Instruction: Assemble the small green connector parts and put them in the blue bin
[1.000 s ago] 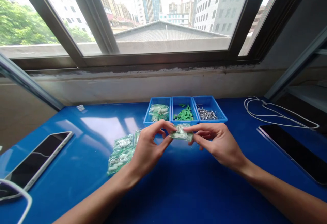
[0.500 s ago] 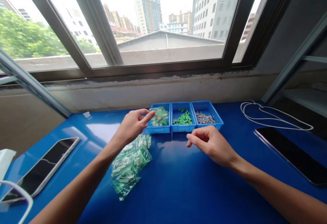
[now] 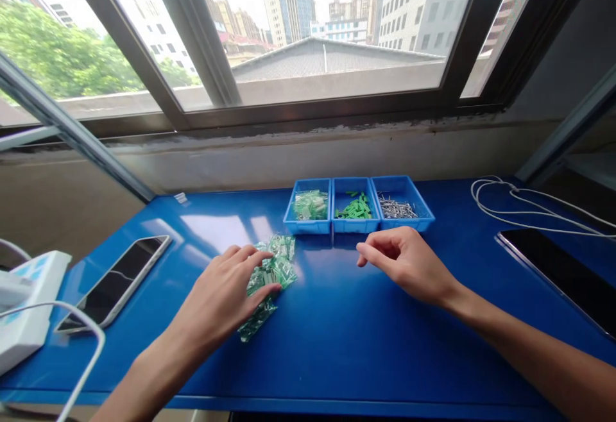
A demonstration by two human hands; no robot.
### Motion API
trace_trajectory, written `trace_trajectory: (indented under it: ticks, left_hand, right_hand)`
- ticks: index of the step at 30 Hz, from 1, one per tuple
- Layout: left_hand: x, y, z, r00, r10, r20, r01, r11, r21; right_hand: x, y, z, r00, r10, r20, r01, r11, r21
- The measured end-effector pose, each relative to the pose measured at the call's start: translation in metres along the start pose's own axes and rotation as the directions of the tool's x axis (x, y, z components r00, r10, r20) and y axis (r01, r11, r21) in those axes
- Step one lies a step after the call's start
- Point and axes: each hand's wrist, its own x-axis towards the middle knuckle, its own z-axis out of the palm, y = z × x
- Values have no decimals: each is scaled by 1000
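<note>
Three blue bins (image 3: 359, 223) stood at the bench's far edge, partly stocked; left hand (image 3: 224, 297) lay open on the packet pile (image 3: 269, 274) mid-bench, right hand (image 3: 409, 261) loosely curled, empty.

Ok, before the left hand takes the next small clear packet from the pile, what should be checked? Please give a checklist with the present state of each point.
1. Left hand lies on the pile of small clear plastic packets with green and white parts: ok.
2. Only one packet under the fingers: cannot tell.
3. Right hand holds nothing, fingers loosely curled: ok.
4. Three small blue plastic trays stand in a row behind both hands, unblocked: ok.
5. Black smartphone with white edge lies apart from the pile: ok.
</note>
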Motion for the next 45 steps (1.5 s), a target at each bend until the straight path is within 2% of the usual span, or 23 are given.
trace_trajectory:
  ticks: [6, 11, 15, 19, 22, 24, 25, 27, 30, 32, 34, 37, 41, 43, 45]
  left_hand:
    - [9, 9, -3, 997, 19, 78, -10, 993, -120]
    - [18, 12, 4, 997, 68, -21, -70, 990, -124]
    - [28, 13, 9, 990, 141, -27, -143, 983, -114]
    - [31, 17, -1, 981, 183, -64, -190, 974, -121]
    - [27, 27, -16, 979, 91, -183, -146, 937, -318]
    - [27, 38, -24, 981, -46, -188, -69, 824, -562]
    - [29, 45, -27, 985, -94, -144, -31, 724, -689]
    - [34, 61, -27, 992, -121, -40, 28, 514, -857]
    - [48, 82, -21, 995, -97, 36, 63, 290, -955]
    - [57, 92, -15, 996, -71, 62, 75, 205, -976]
    - [64, 97, -11, 997, -58, 53, 64, 220, -973]
    - [68, 96, -6, 997, -52, 62, 75, 309, -948]
    - [64, 91, 0, 992, 5, 128, 121, 293, -948]
    - [61, 89, 3, 999, -7, 50, 49, 327, -944]
    - [60, 89, 6, 993, -42, -108, -82, 410, -909]
  right_hand:
    - [2, 2, 0, 1000, -12, 2, 12, 1000, -25]
    - [2, 3, -1, 999, -29, 16, 30, 999, -43]
    - [1, 4, -2, 999, -31, 41, 33, 998, -53]
    - [2, 4, -3, 999, -34, 40, 36, 998, -55]
    - [3, 2, -3, 999, -30, 27, 32, 998, -53]
    - [2, 1, -2, 1000, -19, 19, 20, 999, -29]
    - [2, 0, -1, 1000, -10, 15, 11, 1000, -4]
    - [1, -2, -1, 1000, 8, 15, -9, 997, 74]
    - [3, -1, -1, 999, 31, 34, -38, 974, 222]
    - [5, 2, -2, 999, 52, 16, -54, 953, 298]
    - [7, 6, -4, 996, 82, -23, -69, 936, 344]
    - [10, 10, -5, 992, 121, -34, -98, 914, 393]
    - [9, 11, -2, 991, 128, -38, -100, 902, 420]
    - [8, 10, 0, 989, 109, -97, -62, 915, 398]
    - [5, 8, 2, 983, 73, -169, -8, 934, 358]
